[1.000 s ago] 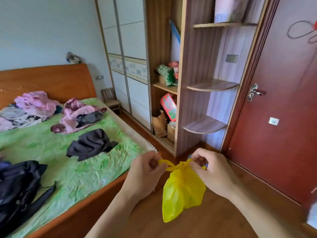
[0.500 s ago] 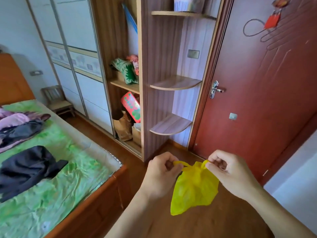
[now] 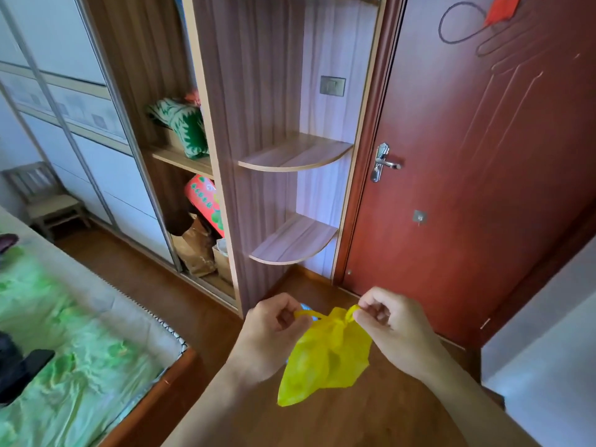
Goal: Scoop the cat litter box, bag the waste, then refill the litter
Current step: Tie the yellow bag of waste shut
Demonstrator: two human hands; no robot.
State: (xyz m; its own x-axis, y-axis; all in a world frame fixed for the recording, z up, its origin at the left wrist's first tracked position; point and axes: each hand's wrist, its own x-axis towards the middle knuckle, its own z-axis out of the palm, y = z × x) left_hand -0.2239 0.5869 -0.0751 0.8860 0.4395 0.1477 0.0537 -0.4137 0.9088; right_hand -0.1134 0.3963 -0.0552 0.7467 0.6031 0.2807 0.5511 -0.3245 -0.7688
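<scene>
The floor (image 3: 135, 279) is brown wood. A big red-brown door (image 3: 483, 188) stands on the right, with a shiny metal handle (image 3: 383, 162). Next to it is a tall wooden shelf unit (image 3: 258, 124) with two round corner shelves (image 3: 296, 153). White sliding closet doors (image 3: 80, 124) run along the left wall. A small wooden chair (image 3: 45, 198) sits by them. A bed (image 3: 64, 350) with a green sheet fills the lower left, maybe a bit blurry.
</scene>
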